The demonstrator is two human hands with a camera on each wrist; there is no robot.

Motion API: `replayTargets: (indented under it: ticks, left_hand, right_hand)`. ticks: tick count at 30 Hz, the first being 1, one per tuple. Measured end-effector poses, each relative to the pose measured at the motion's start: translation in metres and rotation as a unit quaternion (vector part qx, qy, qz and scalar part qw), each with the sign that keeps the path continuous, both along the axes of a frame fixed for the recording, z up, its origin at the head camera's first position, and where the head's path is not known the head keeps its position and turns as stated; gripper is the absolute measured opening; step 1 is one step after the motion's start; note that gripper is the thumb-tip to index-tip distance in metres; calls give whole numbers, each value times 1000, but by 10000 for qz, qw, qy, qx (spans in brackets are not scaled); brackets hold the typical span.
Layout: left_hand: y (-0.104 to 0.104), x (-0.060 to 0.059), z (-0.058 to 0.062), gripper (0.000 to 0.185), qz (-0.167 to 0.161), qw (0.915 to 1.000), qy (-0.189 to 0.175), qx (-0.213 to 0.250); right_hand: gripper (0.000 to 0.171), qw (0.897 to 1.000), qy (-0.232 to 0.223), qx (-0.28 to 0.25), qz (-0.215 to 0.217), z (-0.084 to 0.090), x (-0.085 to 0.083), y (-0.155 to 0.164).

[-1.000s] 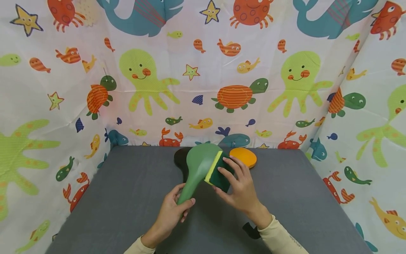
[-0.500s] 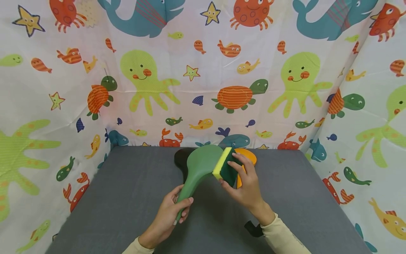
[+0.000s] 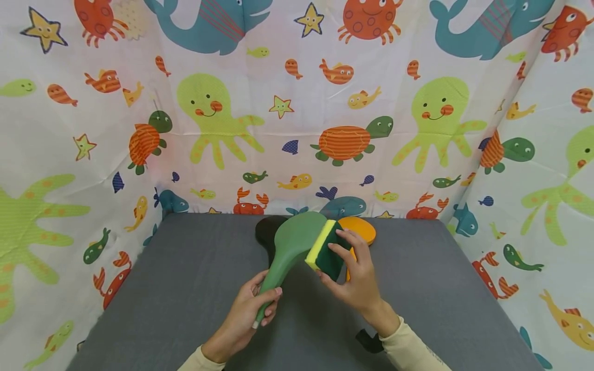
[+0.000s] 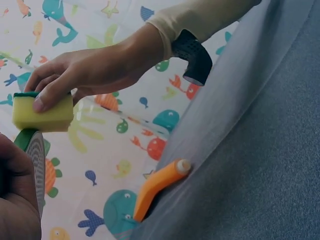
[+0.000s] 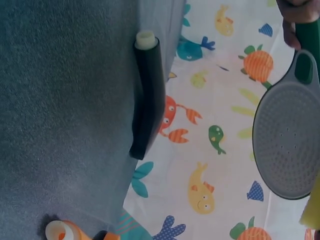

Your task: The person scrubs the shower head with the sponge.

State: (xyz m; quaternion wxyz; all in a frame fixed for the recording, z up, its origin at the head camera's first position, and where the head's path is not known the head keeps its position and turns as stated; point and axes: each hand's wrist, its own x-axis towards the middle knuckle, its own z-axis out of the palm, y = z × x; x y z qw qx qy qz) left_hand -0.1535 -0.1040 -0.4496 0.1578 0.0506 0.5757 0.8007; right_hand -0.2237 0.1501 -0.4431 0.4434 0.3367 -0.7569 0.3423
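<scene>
My left hand (image 3: 248, 312) grips the handle of a green shower head (image 3: 294, 239), held up over the table with its rounded back toward the head camera. Its grey nozzle face shows in the right wrist view, where the shower head (image 5: 287, 140) hangs below the left hand (image 5: 300, 12). My right hand (image 3: 359, 281) pinches a yellow and dark green sponge (image 3: 330, 252) between thumb and fingers. The sponge's yellow side is at the shower head's right edge. In the left wrist view the sponge (image 4: 44, 112) sits right over the rim of the shower head.
Behind the held one, a black shower head (image 3: 266, 234) lies on the grey table (image 3: 185, 293). An orange shower head (image 3: 361, 230) lies to the right, partly hidden by the sponge and right hand. A curtain (image 3: 287, 149) printed with sea animals encloses the table.
The sponge has moved up and right along the shower head's edge, then slightly back down and left. The left hand keeps its grip, with the handle's end now showing below it.
</scene>
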Motion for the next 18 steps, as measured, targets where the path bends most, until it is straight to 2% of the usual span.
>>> replayTargets:
  ticks: [4,9,12,18]
  left_hand:
    - [0,-1,0,54,-52,10000,-29,44]
    - [-3,-1,0,54,-192,9998,7,13]
    - [-6,-1,0,55,-307,9994,124,-22]
    - [-12,0,-1,59,-547,9977,395,-100]
  right_hand:
    - [54,9997,88,31,232,1,1,1]
    - [57,9982,-57,-126,589,5,-2,7]
    - [56,9953,-274,-284,890,6,-5,12]
    - [50,9823,-813,-702,1536,6,-12,24]
